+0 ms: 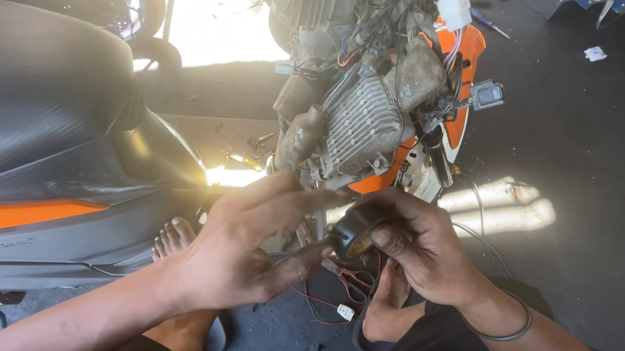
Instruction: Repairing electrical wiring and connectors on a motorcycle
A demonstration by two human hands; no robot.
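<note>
Head view showed the right hand [425, 251] gripping a roll of black tape [356, 235] below the engine [365, 124], the left hand [247, 248] pinching thin wires [325, 292]; keeping the tape taut would likely wrap best.

No packages, signs or screens show; only a small white scrap [595, 53] on the floor at upper right
</note>
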